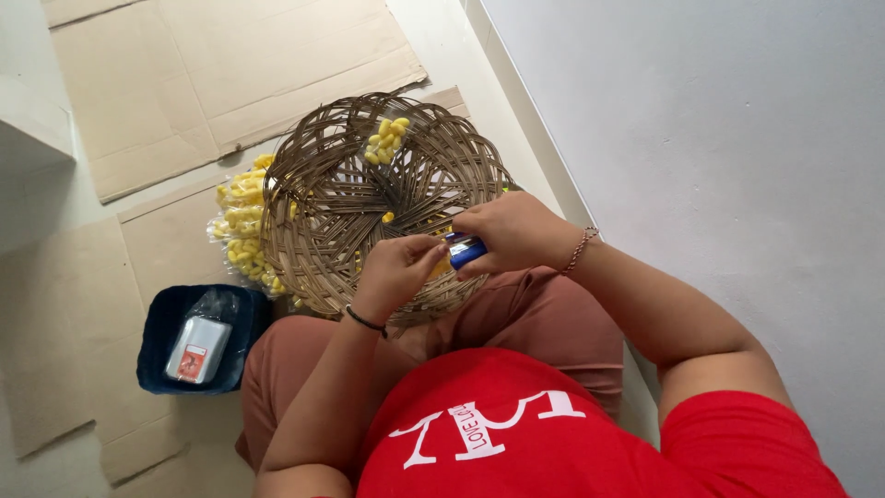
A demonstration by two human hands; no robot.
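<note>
Small blue cylindrical tool point(466, 249) sits clamped in right hand point(510, 231) fingers, tip toward left hand point(396, 269). Left fingertips point(430, 249) pinched together just beside tool, on a yellow piece, barely visible. Beneath both: round woven brown rattan tray point(318, 198); yellow oval cocoons point(387, 138) beyond fingers.

**Packages and labels: two items, floor level**

Clear plastic bag point(238, 221) of small yellow pieces lies on flattened cardboard point(184, 74), left of and partly under the woven basket point(313, 231). Grey-white flat rectangular pack point(196, 349) with a red-orange label point(192, 361) sits inside a dark blue tub point(161, 341), near the person's left knee. No signs, no screens.
</note>
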